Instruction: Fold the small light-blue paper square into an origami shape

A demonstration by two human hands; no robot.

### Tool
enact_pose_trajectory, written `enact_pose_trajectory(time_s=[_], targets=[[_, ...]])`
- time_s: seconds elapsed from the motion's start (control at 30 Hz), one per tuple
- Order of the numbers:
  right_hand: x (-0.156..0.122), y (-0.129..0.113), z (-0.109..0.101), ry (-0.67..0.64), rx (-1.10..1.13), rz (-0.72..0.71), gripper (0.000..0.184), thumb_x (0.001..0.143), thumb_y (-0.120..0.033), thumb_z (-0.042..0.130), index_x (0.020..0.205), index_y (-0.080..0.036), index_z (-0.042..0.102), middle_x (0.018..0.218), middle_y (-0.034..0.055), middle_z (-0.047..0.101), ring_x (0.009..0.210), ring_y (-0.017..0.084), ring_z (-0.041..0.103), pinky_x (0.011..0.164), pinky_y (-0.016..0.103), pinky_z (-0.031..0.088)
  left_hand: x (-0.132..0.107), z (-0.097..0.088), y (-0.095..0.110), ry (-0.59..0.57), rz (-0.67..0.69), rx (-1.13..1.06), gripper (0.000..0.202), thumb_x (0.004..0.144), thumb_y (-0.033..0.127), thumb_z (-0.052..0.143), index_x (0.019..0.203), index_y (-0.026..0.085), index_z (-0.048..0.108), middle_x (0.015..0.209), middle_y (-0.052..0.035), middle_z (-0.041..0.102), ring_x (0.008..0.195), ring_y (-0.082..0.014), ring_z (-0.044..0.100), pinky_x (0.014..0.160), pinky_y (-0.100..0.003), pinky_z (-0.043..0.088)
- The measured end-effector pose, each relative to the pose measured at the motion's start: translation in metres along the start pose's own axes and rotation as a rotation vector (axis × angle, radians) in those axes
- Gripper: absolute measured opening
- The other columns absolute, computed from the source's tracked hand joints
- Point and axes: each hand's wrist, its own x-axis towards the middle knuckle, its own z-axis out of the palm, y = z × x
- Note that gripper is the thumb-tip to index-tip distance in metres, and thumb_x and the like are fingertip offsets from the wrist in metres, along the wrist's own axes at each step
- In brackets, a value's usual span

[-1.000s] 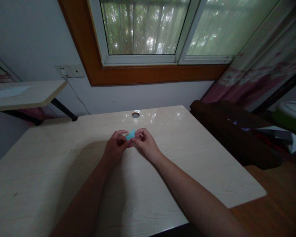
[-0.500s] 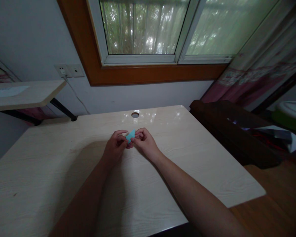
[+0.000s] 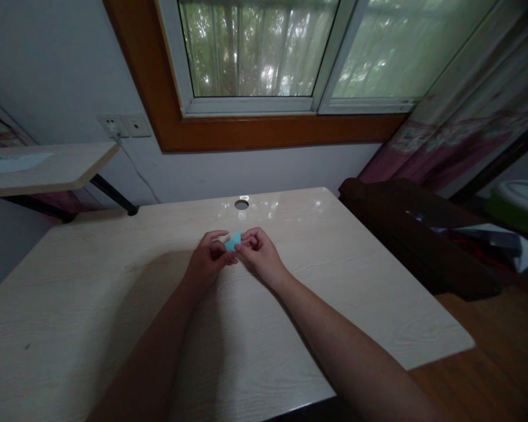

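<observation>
A small piece of folded light-blue paper (image 3: 233, 241) is held between my two hands over the pale wood-grain table (image 3: 290, 328). My left hand (image 3: 209, 257) pinches its lower left part, with the thumb along the bottom edge and the index finger arched above. On the other side, my right hand (image 3: 260, 253) grips the paper's right edge between thumb and fingers. One pointed corner of the paper sticks up between the hands. Fingers cover its lower part, so the full folded shape is hidden.
Near the table's back edge is a round cable hole (image 3: 242, 204). A raised shelf (image 3: 79, 167) on black legs stands at the back left, below a wall socket (image 3: 123, 125) with a white cord. Dark brown furniture (image 3: 405, 234) stands beyond the right edge.
My left thumb has slid right along the paper's bottom edge, towards my right thumb. The paper and my right hand stay almost in place.
</observation>
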Motion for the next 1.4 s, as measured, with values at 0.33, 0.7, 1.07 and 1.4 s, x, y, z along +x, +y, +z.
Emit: enact_pose_trajectory(time_s=[0.33, 0.7, 1.07, 1.4], targets=[[0.0, -0.003, -0.002, 0.04, 0.023, 0.002, 0.028, 0.073, -0.029, 0.073, 0.085, -0.023, 0.049, 0.067, -0.0054, 0.062, 0.061, 0.013, 0.06, 0.061, 0.026, 0.044, -0.001, 0.001, 0.005, -0.036, -0.037, -0.078, 0.051, 0.078, 0.027, 0.074, 0.12, 0.02, 0.046, 0.066, 0.0073, 0.059, 0.064, -0.0154, 0.07, 0.067, -0.028, 0.057], [0.0, -0.003, -0.003, 0.02, 0.054, 0.01, 0.031, 0.081, -0.036, 0.068, 0.101, -0.024, 0.047, 0.066, -0.0055, 0.064, 0.066, 0.014, 0.064, 0.071, 0.03, 0.049, 0.0, 0.001, 0.006, 0.004, -0.05, -0.12, 0.048, 0.078, 0.027, 0.073, 0.118, 0.02, 0.048, 0.064, 0.0081, 0.058, 0.063, -0.0157, 0.07, 0.066, -0.029, 0.057], [0.002, 0.006, -0.003, -0.004, 0.027, -0.018, 0.043, 0.07, -0.025, 0.076, 0.103, -0.025, 0.048, 0.066, -0.0088, 0.058, 0.059, 0.011, 0.055, 0.06, 0.025, 0.042, 0.001, 0.002, 0.003, -0.02, -0.02, -0.068, 0.049, 0.08, 0.026, 0.071, 0.121, 0.019, 0.045, 0.069, 0.0055, 0.062, 0.065, -0.0153, 0.069, 0.07, -0.03, 0.057], [0.004, -0.002, -0.003, 0.088, 0.026, -0.002, 0.042, 0.068, -0.025, 0.075, 0.101, -0.024, 0.048, 0.064, -0.0086, 0.059, 0.06, 0.012, 0.056, 0.063, 0.026, 0.042, 0.0, 0.0, 0.003, 0.0, -0.053, -0.079, 0.03, 0.083, 0.029, 0.065, 0.108, 0.018, 0.054, 0.076, -0.0003, 0.069, 0.069, -0.017, 0.071, 0.069, -0.031, 0.057]])
